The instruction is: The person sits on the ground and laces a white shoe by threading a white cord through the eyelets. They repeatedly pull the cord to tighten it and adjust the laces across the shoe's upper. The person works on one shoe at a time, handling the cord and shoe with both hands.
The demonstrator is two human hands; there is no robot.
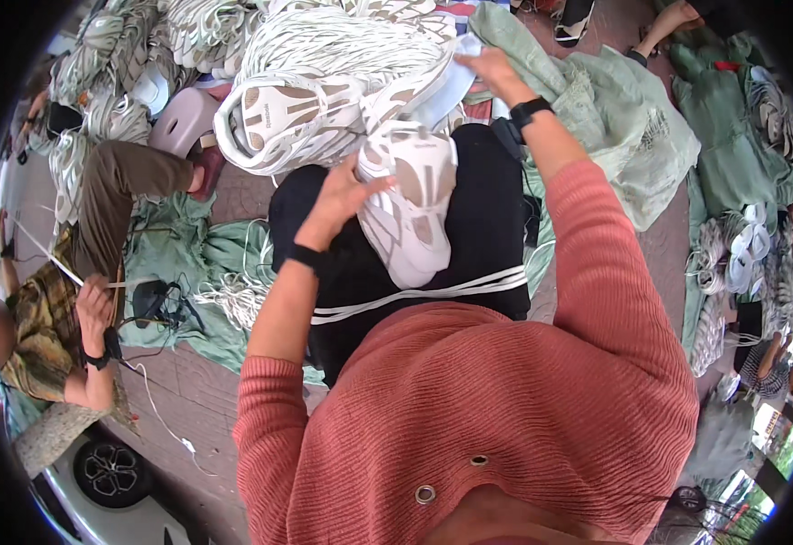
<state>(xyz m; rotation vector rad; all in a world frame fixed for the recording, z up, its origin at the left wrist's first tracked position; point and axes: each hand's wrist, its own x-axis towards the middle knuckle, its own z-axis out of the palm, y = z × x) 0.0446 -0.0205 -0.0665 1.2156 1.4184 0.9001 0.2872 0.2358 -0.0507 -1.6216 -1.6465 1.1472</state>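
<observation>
A white and beige shoe upper (412, 204) rests on my lap, toe end toward me. My left hand (340, 200) is closed on its left edge, thumb over the top. Reaching forward and to the right, my right hand (492, 71) has its fingers closed on a pale blue flat piece (451, 91), whose exact kind I cannot make out. That piece lies against a large heap of shoe uppers (292, 113) and white laces (337, 45) just beyond my knees. White cords (423, 295) run across my dark trousers.
Green woven sacking (605, 123) spreads at the right, with more bundled uppers (746, 250) beyond it. A pale purple stool (187, 120) stands at the left. Another person (51, 336) sits there holding a white strip. Loose white laces (237, 295) lie beside my left knee.
</observation>
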